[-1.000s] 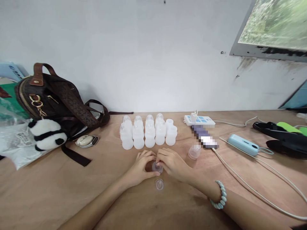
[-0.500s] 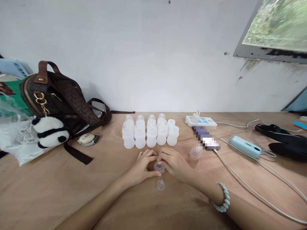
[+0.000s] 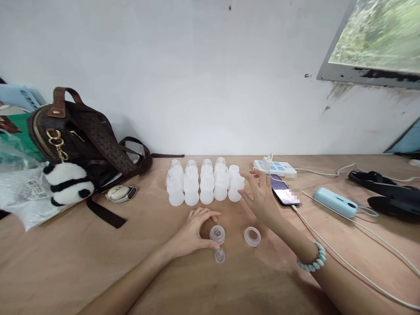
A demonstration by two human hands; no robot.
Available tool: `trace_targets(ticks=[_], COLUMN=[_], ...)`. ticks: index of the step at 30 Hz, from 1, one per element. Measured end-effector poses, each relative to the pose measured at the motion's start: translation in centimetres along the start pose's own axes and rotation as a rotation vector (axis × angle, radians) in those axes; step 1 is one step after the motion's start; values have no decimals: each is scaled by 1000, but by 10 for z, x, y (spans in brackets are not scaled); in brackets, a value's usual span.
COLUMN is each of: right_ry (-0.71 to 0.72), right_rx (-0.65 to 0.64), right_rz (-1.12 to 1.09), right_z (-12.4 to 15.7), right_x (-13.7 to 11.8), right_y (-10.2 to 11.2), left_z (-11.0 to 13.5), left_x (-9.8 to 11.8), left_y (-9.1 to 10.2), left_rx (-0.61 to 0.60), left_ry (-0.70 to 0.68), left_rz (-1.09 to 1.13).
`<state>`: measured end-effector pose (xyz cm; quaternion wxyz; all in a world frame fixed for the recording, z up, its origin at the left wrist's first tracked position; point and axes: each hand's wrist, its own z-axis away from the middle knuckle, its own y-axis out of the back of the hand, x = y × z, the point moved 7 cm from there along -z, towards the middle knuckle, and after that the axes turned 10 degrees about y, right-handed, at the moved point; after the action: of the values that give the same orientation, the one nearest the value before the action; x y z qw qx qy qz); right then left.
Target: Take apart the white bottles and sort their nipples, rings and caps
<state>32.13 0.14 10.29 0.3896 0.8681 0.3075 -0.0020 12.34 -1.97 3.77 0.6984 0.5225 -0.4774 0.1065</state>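
Note:
My left hand (image 3: 193, 227) rests on the wooden table (image 3: 65, 258), fingers curled loosely beside a small clear plastic nipple piece (image 3: 217, 234) that its thumb touches. A second clear piece (image 3: 219, 255) lies just in front of it. My right hand (image 3: 262, 197) hovers open, fingers spread, beside the right end of a cluster of translucent white bottles (image 3: 205, 181). A clear ring (image 3: 252, 236) lies on the table below my right wrist, which wears a pale bead bracelet (image 3: 315, 260).
A brown handbag (image 3: 78, 135) with a panda plush (image 3: 67, 183) and a plastic bag stand at the left. A power strip (image 3: 274, 166), a phone (image 3: 284, 190), a blue device (image 3: 334, 201) and white cables lie at the right, with a black object (image 3: 387, 188) beyond.
My right hand has let go of the small clear piece and moved up and right toward the bottles, opening. A clear ring now lies on the table; the clear cup near the phone is gone.

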Motion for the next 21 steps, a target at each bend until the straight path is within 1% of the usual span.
trace_targets(ticks=[2,4,7,9,11,13,15,17,19,21], right_ry=[-30,-55,-77,-99,-126,-157,-180,-185,-204,-241], right_rx=[-9,4,60,150,243,270,199,91,3,-71], right_rz=[-80,-155,-195,-248,-417,-669,-867,-969,-992,-907], right_z=[-1,-1,-4,-5,-3,1,8,14,19,24], right_x=[9,15,20,18,11,-1,-18,-34,-42,-42], right_y=[-1,1,13,24,29,21,5,-12,-24,-30], left_z=[1,2,5,8,12,16,19,21,23,26], left_x=[-1,-1,0,1,3,6,8,9,8,5], left_y=[0,3,15,22,27,29,27,25,26,33], left_rx=[-2,30,176,296,387,427,427,427,473,576], left_ry=[-10,-35,-71,-99,-147,-206,-244,-243,-208,-173], left_rz=[24,84,187,208,223,259,262,216,169,167])
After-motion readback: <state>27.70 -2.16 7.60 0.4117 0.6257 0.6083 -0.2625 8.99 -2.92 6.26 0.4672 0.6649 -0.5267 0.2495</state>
